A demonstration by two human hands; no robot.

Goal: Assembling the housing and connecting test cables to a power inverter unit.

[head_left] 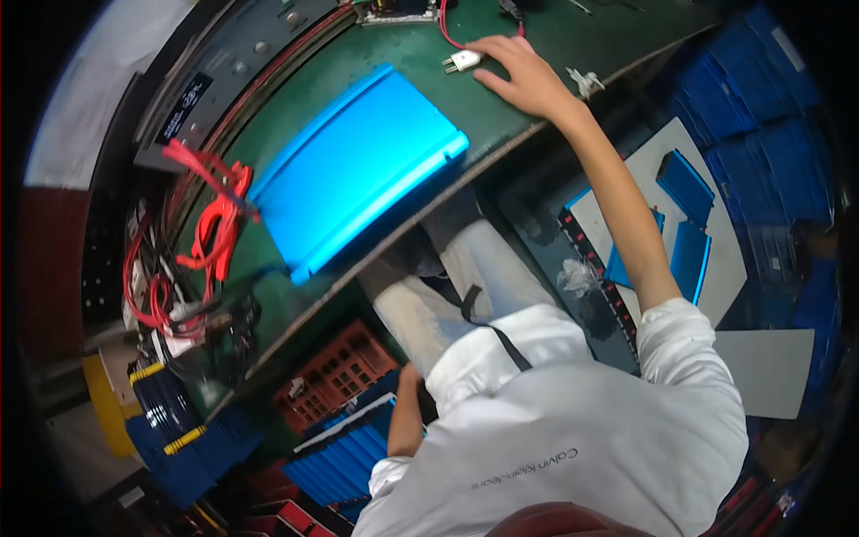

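Observation:
On the green workbench (528,148) my right hand (523,79) lies with its fingers stretched out and the thumb apart. A white two-pin plug (463,61) is right by its fingertips; whether they touch it I cannot tell. A bright blue metal casing (358,166) rests at a slant on the bench, left of that hand. My left hand (410,374) hangs low beside my thigh, near a stack of blue casings (344,456). Its fingers are too small and hidden to make out.
Red clamps (219,228) and tangled red and black cables (161,300) crowd the bench's left end. An orange crate (335,376) sits below. At right, blue casing parts (689,255) lie on a pale board (729,268), with blue bins (769,170) beyond.

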